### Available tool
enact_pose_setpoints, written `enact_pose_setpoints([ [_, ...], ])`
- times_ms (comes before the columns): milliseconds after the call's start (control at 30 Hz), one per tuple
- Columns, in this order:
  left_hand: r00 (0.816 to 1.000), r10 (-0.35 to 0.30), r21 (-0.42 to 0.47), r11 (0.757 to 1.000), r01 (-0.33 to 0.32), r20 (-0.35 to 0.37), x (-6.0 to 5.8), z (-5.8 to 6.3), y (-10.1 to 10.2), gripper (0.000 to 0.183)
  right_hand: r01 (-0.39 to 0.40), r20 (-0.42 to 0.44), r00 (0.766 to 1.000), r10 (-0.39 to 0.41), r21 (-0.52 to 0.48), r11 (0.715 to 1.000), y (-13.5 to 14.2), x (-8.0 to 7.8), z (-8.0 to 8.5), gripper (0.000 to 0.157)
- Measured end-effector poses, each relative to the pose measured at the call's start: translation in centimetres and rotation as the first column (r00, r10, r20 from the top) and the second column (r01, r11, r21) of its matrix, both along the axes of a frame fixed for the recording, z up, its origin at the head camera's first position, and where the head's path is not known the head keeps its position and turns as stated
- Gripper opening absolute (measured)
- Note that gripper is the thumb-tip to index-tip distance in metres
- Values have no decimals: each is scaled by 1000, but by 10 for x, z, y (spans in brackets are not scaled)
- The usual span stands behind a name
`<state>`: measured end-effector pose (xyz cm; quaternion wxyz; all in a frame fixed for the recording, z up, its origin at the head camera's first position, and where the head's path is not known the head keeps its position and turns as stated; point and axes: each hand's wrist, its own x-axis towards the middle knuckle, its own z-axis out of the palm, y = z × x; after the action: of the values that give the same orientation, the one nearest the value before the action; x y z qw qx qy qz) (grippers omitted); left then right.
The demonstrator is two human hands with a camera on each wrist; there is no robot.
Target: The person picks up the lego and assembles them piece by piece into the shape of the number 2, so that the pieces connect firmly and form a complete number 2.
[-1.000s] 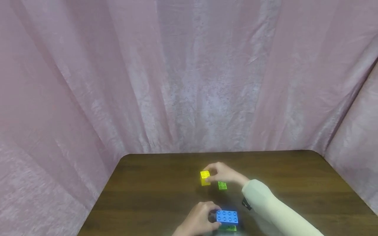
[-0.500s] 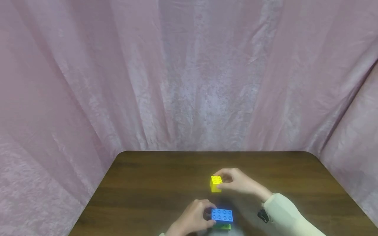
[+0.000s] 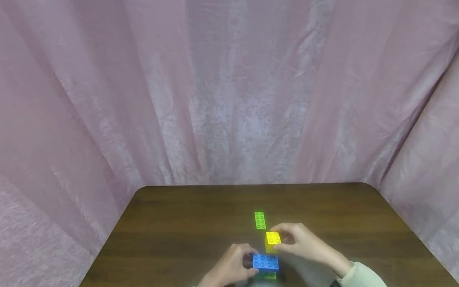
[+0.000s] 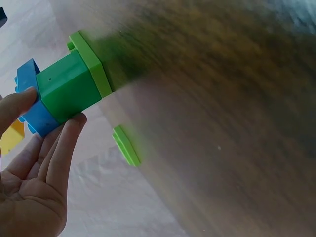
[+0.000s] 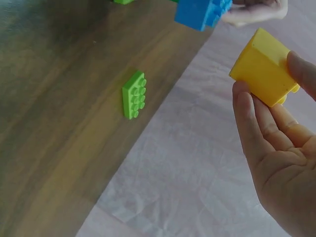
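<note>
My left hand (image 3: 229, 266) grips a blue toy brick (image 3: 265, 263) between thumb and fingers. In the left wrist view the blue brick tops a dark green block (image 4: 69, 88), with a light green flat brick (image 4: 91, 64) beneath it, low against the table. My right hand (image 3: 306, 244) pinches a yellow brick (image 3: 273, 242) by its sides, studs up. That yellow brick is just beyond the blue one in the head view; the right wrist view shows a gap between the two (image 5: 264, 66).
A second light green flat brick (image 3: 260, 220) lies alone on the wooden table (image 3: 186, 223), beyond both hands. Pink curtains (image 3: 229, 99) hang behind the table and along its sides.
My right hand has brought the yellow brick nearer, toward the blue brick. The far light green brick, partly or wholly covered before, now shows fully. The left hand keeps its grip.
</note>
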<state>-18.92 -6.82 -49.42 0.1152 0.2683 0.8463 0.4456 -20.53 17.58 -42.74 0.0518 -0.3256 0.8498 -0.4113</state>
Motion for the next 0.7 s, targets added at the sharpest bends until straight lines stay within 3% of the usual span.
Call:
enact_pose_setpoints([
  [367,1000,5,27,1000,-5,-12,-2,0,0,31,19,-61,998,-20,-11,1000,4,12,-11,34],
  [700,1000,-13,55,998,13,-13,-1,-2,-1,31,26,34,999,-25,-52,998,5,19,-28,36],
])
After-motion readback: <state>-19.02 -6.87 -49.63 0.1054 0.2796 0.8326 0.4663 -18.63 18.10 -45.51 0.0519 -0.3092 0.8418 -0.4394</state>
